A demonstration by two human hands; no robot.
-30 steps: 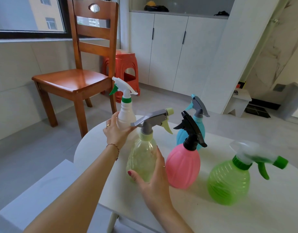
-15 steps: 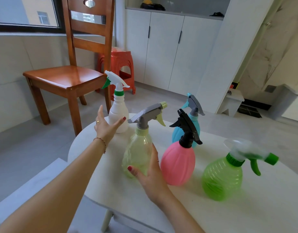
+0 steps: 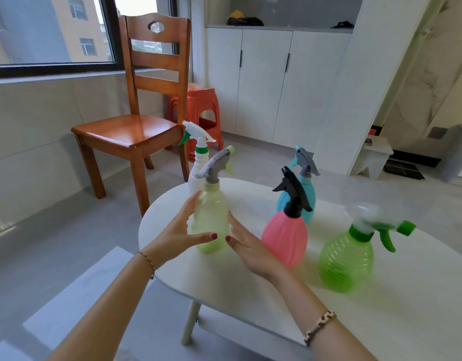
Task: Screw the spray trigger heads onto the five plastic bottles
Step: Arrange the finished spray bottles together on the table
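Five spray bottles stand on the white round table, each with a trigger head on top. The pale yellow bottle with a grey head is nearest. My left hand and my right hand flank it with fingers extended and thumbs across its lower front, not closed around it. The white bottle with a green-and-white head stands just behind it. To the right stand the pink bottle with a black head, the blue bottle with a grey head, and the green bottle.
A wooden chair stands beyond the table's left edge, with a red plastic stool behind it. A white bench lies low at the left, below the table. White cabinets line the back wall.
My left hand has left the white bottle and come to the left side of the pale yellow bottle. My right hand stays beside that bottle. The camera view has shifted.
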